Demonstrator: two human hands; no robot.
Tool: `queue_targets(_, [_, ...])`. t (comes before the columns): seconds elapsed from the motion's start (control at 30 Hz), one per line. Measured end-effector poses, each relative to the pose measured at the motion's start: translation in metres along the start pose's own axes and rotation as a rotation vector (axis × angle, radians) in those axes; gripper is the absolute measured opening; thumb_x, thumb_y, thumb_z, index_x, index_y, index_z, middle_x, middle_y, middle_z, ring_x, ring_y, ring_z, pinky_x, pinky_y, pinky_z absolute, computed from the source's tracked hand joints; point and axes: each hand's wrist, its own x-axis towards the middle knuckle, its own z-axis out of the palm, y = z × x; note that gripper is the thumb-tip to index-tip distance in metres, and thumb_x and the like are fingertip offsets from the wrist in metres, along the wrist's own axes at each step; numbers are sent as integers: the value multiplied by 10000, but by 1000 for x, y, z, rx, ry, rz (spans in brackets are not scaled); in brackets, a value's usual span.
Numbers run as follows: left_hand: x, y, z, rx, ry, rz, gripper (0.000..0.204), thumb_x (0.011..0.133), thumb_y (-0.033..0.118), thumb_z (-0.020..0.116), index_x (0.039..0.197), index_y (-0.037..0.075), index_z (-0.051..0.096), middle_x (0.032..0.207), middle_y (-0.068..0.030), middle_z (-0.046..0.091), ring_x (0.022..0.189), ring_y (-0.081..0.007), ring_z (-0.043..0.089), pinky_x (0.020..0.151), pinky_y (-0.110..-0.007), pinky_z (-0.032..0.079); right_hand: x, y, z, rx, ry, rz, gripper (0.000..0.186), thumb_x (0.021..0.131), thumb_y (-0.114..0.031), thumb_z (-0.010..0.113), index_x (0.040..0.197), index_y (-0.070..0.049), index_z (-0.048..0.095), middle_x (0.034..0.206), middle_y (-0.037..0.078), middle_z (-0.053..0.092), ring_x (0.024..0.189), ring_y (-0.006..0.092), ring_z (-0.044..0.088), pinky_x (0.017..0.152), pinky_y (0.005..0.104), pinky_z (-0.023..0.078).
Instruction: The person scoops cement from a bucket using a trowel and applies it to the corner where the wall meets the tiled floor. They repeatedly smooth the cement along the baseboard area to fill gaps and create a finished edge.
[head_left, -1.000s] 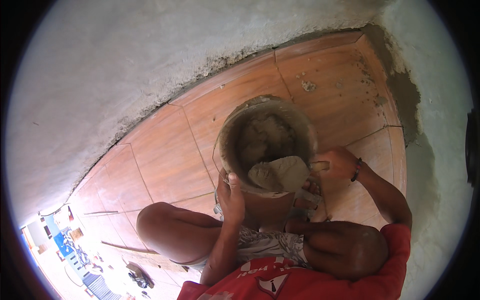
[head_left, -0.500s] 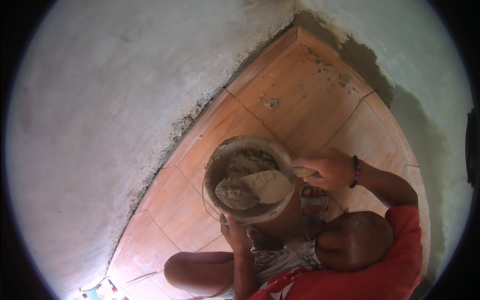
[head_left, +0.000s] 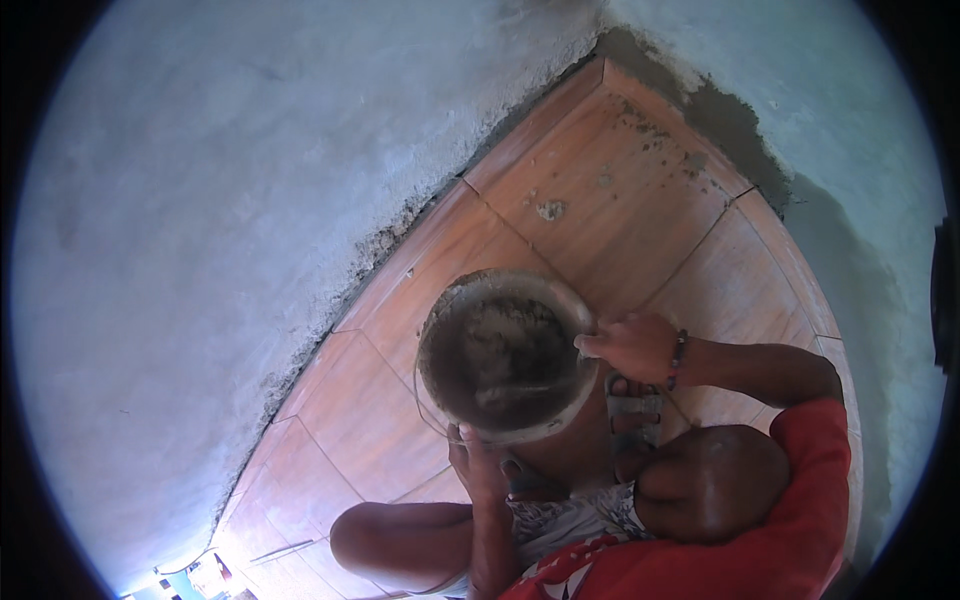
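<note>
Our left hand holds the bucket; our right hand is at its right rim — grip unclear. Mortar sits inside — the corner beyond looks patched, the leftward gap unfilled

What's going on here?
A person squats on a tiled floor over a bucket with grey mortar-like mix inside. The left hand is against the bucket's near-left edge. The right hand is at its right rim; whatever it grips is too unclear to tell. A grey clump lies on the tiles beyond the bucket.
</note>
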Motion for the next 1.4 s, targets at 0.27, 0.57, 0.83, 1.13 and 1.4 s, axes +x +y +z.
queue_targets(0.27, [6, -9, -11, 183, -48, 19, 509, 1030, 414, 469, 1326, 1, 437, 1155, -147, 579, 980, -235, 627, 773, -353, 552, 2, 19, 3, 32, 79, -29, 344, 833, -164, 631, 1175, -129, 616, 945, 155, 643, 869, 352, 673, 729, 470, 544])
queue_targets(0.57, [5, -8, -11, 263, 27, 57, 485, 1004, 389, 524, 1256, -26, 500, 1028, -125, 608, 923, -186, 587, 774, -311, 489, 0, 31, 8, -2, 308, -129, 383, 818, -134, 631, 1198, -171, 635, 915, 94, 621, 813, 331, 634, 701, 446, 527])
queue_targets(0.83, [-1, 4, -3, 138, 31, -24, 468, 1010, 330, 532, 1298, -35, 488, 1116, -129, 626, 995, -175, 586, 839, -294, 468, 1, 35, 15, -38, 386, -137, 482, 782, -104, 691, 1252, -189, 632, 854, 58, 598, 763, 288, 621, 664, 414, 521])
queue_targets(1.13, [4, 0, -5, 207, 18, 40, 407, 976, 299, 591, 1230, -10, 513, 962, -58, 598, 829, -135, 553, 694, -285, 475, -8, 41, 19, 161, 270, -70, 404, 779, -119, 687, 1181, -145, 659, 878, 86, 651, 806, 331, 647, 682, 450, 525])
queue_targets(1.4, [2, -6, -2, 80, -45, 106, 325, 952, 188, 587, 1195, -16, 515, 946, -57, 595, 821, -104, 541, 686, -254, 453, -17, 28, 13, 328, 403, -130, 385, 805, -166, 676, 1180, -122, 604, 905, 119, 678, 785, 370, 657, 673, 481, 530])
